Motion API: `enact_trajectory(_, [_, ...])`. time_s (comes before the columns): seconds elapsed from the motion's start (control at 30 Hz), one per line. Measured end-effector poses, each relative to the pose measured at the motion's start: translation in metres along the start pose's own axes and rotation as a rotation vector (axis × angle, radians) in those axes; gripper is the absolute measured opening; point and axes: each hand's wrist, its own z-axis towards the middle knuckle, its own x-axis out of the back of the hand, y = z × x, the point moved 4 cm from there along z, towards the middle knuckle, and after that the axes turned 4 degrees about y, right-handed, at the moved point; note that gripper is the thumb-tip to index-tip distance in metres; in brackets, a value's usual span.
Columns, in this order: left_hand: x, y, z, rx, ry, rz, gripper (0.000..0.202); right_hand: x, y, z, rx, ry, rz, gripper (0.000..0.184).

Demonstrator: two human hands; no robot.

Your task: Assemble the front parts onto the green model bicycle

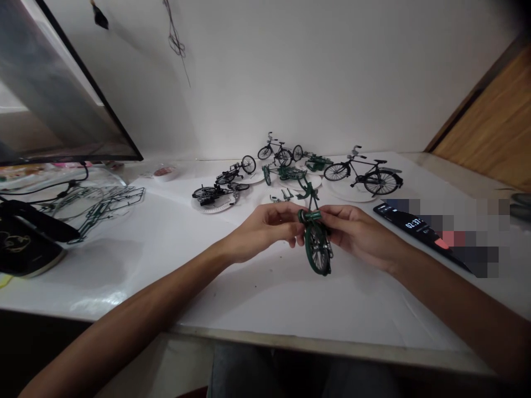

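Take the green toy bike as the middle of the clock. It is up in both hands, over the front part of the white table, with one wheel toward the person. The left hand, at 9 o'clock, pinches it between thumb and fingers. The right hand, at 3 o'clock, pinches the other side, likely so the thin bike can't wobble. Farther out at 3 o'clock, a phone lies face up, maybe so its numbers can be read. Small loose parts sit at 11 o'clock, easy to reach. Beyond, at 1 o'clock, a black toy bike stands on a paper plate, perhaps to give it its own spot.
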Motion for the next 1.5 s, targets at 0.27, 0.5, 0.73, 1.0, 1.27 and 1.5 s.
enact_trajectory(0.27, [0.000, -0.003, 0.001, 0.055, 0.120, 0.084, 0.025, 0.000, 0.003, 0.001, -0.008, 0.031, -0.031, 0.024])
enact_trajectory(0.5, [0.002, -0.005, 0.001, 0.061, 0.095, 0.027, 0.028, 0.001, 0.002, 0.002, -0.007, 0.050, -0.016, 0.022])
enact_trajectory(0.73, [0.003, -0.003, 0.000, 0.038, 0.043, -0.001, 0.023, 0.002, 0.001, 0.001, -0.004, 0.056, 0.011, 0.020])
enact_trajectory(1.0, [0.002, -0.004, 0.001, 0.009, 0.104, 0.094, 0.026, 0.006, 0.002, 0.001, 0.013, 0.069, -0.034, 0.023])
enact_trajectory(1.27, [0.010, 0.010, -0.005, -0.221, 0.195, 0.628, 0.028, 0.019, -0.016, -0.001, 0.550, 0.436, -0.366, 0.016])
enact_trajectory(1.5, [0.009, 0.021, -0.011, -0.600, 0.283, 1.001, 0.019, 0.024, -0.015, 0.000, 0.495, 0.453, -0.409, 0.017])
